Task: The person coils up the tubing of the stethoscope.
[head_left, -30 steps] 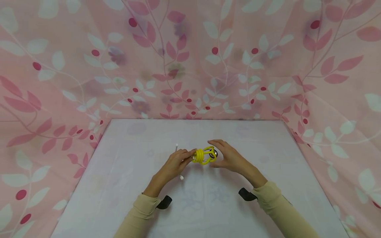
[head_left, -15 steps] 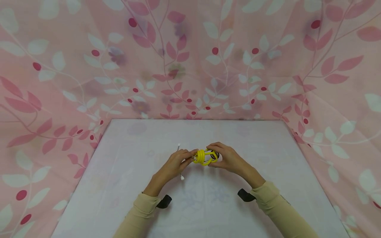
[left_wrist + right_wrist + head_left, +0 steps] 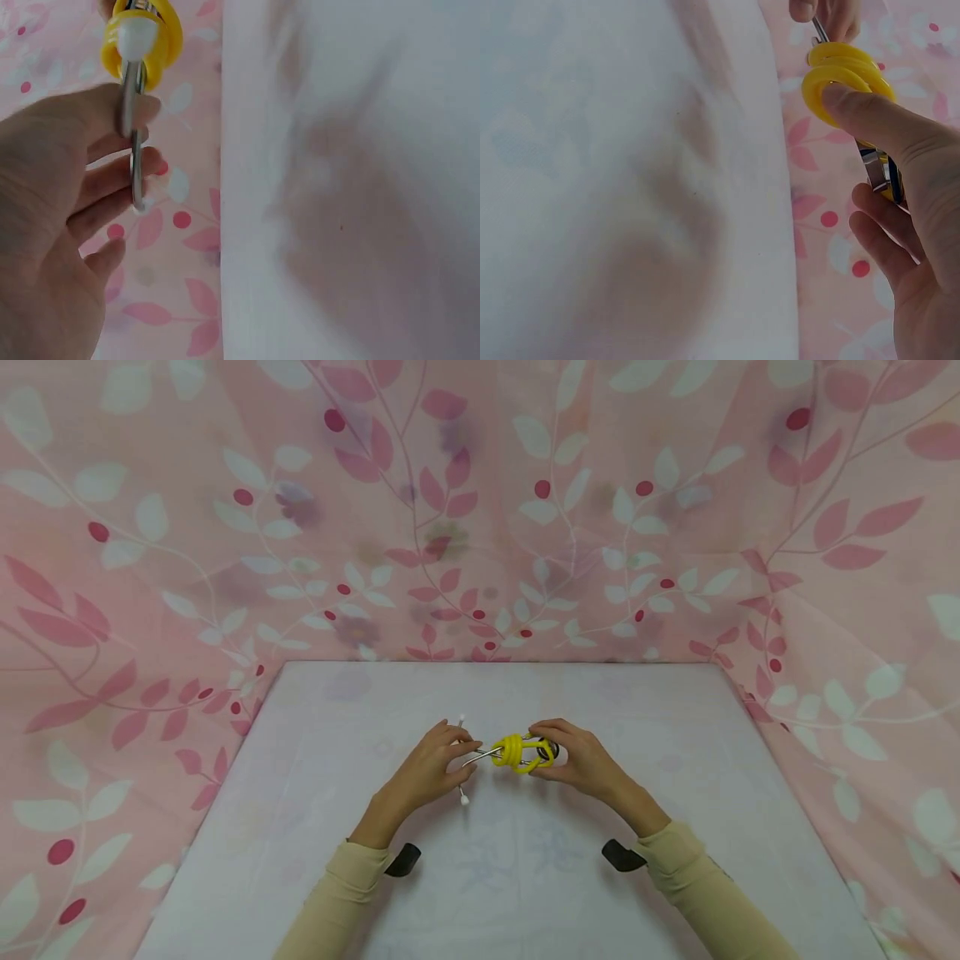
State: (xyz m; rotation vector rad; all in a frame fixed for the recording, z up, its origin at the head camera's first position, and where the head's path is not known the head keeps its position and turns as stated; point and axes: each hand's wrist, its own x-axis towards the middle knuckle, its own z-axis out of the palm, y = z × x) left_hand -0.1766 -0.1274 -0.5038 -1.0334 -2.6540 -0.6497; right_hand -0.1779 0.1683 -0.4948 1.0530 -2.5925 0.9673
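Observation:
In the head view, a bundle of yellow tubing [image 3: 512, 750] is wound round thin metal rods [image 3: 480, 758]. The rods cross left of the coil, bend outward and end in white tips [image 3: 464, 800]. My right hand [image 3: 588, 764] holds the other end between thumb and fingers, beside a dark ring [image 3: 549, 749]; in the right wrist view its thumb presses on the yellow coil [image 3: 844, 75]. My left hand [image 3: 431, 764] is at the crossed rods, thumb and forefinger spread apart beside them. In the left wrist view the rod [image 3: 136, 157] runs past its loosely extended fingers.
Both hands are above a white-covered table [image 3: 525, 877] with a back edge against pink leaf-patterned cloth [image 3: 480, 527]. That cloth also hangs at both sides. A black wrist mount [image 3: 403, 860] sits under the left sleeve, another black mount [image 3: 622, 855] under the right.
My right hand has closed onto the yellow bundle's ring end. My left hand has loosened from its pinch near the coil and slid left, exposing the crossed rods. The bundle has shifted slightly right.

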